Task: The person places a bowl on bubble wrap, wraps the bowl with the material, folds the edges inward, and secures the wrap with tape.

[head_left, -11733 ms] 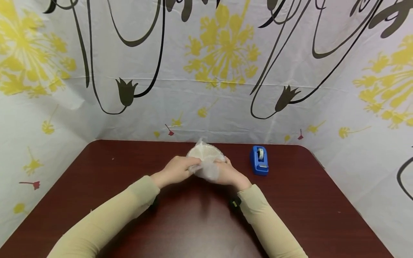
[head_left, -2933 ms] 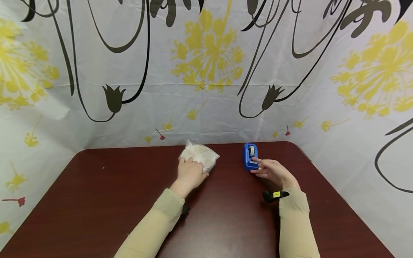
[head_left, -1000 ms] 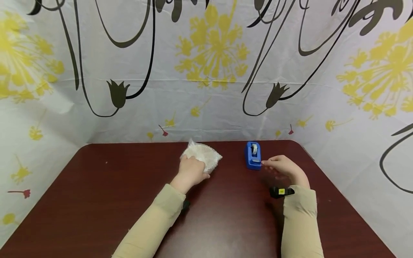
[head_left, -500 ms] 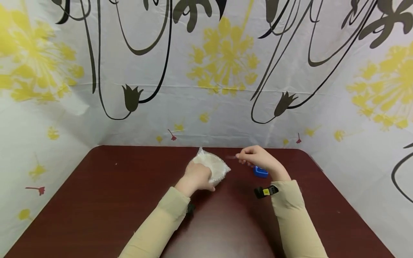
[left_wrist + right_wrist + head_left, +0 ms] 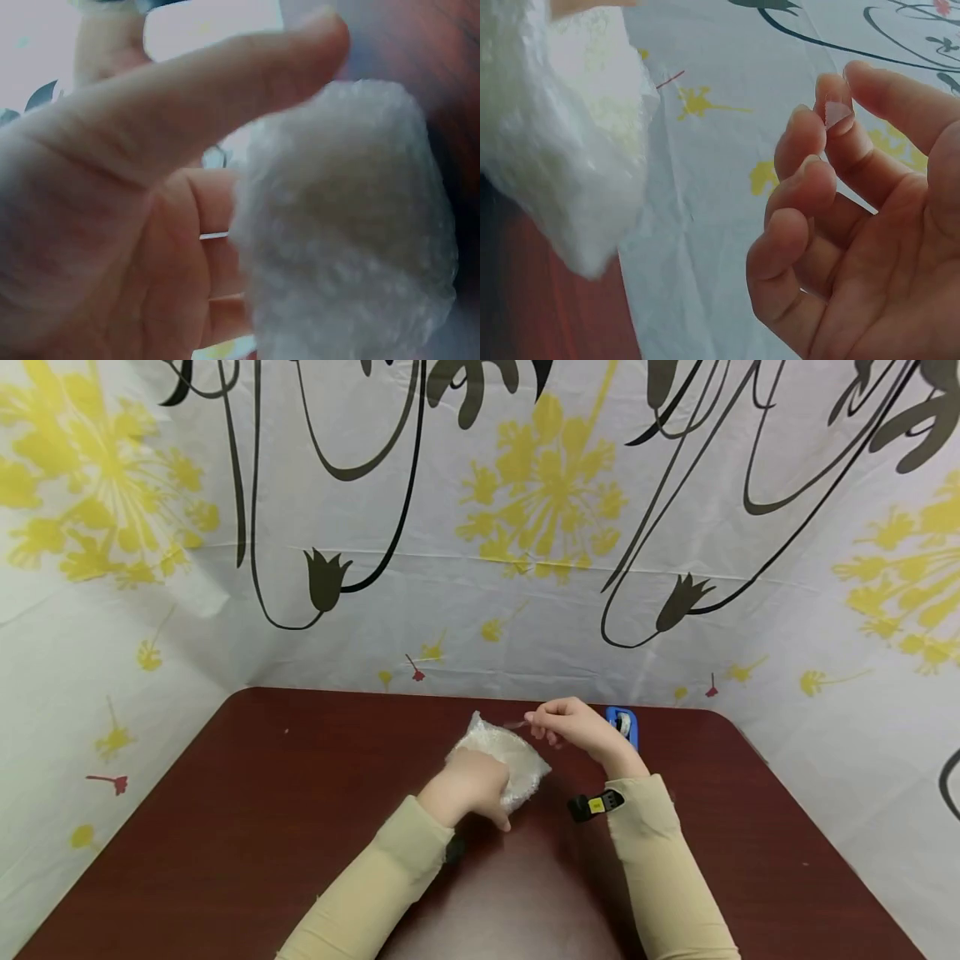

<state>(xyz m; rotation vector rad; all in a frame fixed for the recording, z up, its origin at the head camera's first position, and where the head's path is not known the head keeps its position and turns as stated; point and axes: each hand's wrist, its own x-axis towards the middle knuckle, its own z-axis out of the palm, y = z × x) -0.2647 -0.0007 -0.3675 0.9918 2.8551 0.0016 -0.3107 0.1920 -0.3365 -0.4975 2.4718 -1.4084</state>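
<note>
- While the bubble-wrapped bundle (image 5: 527, 770) sits under and just beyond the left hand (image 5: 471, 783), its pale contents show only dimly through the plastic, so I cannot tell what they are.
- The left hand grasps the bundle, its fingers passing behind the wrap and its thumb stretched along the near side; the fingertips are hidden, as is whether the thumb presses.
- A short strip of clear tape (image 5: 838, 112) sticks out from the right hand's fingertips toward the bundle's far edge, near it; I cannot tell whether it touches.
- The right hand (image 5: 572, 727) pinches that strip between thumb and forefinger, with the other fingers loosely bent.
- Judging by this, the step in hand is taping the wrapping closed: the piece is torn off, but not yet pressed down.
- The next move seems to call for a steady left hand keeping the folds together, while the right lays the strip across the loose edge and smooths it flat; it could fold onto itself or cling to a finger.
- Just behind the right hand stands the blue tape dispenser (image 5: 622, 723), partly hidden.
- Beneath both hands spreads the dark red table (image 5: 315, 793); beyond them hangs the flowered cloth (image 5: 442, 518).
</note>
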